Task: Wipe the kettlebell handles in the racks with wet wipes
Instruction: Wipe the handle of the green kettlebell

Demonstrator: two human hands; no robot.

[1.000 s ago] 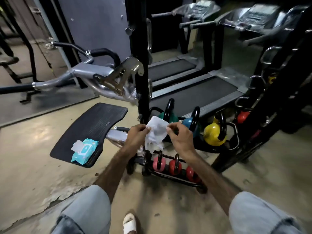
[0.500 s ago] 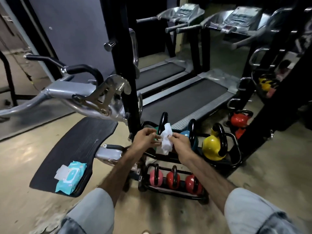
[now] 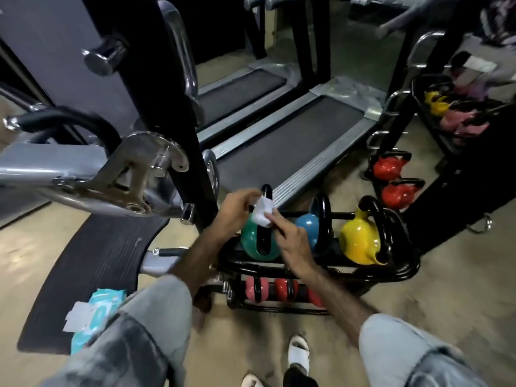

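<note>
At the front of the low rack [image 3: 402, 275], I had both hands on the wet wipe [image 3: 263, 212], which had gone from an open sheet held in front of me a second earlier to a folded wad pressed against the black handle [image 3: 266, 216] of the green kettlebell [image 3: 252, 241]. My left hand [image 3: 237, 210] pinched the wipe from its side and my right hand [image 3: 290, 241] held its lower edge with curled fingers [image 3: 272, 219], so I judged the folding done and the first wipe just starting. The view had also dropped closer to the rack. The blue kettlebell [image 3: 307, 227] and yellow kettlebell [image 3: 360, 241] stood beside it, untouched as far as I could see. The wipe packet [image 3: 97, 305] lay on the black footplate [image 3: 92, 269], partly behind my knee. Small red weights [image 3: 282, 289] on the lower tier were half covered by my right forearm. Whether the wipe wrapped fully round the handle I could not tell; motion blur smeared the further rack [image 3: 435, 107] at the right.
</note>
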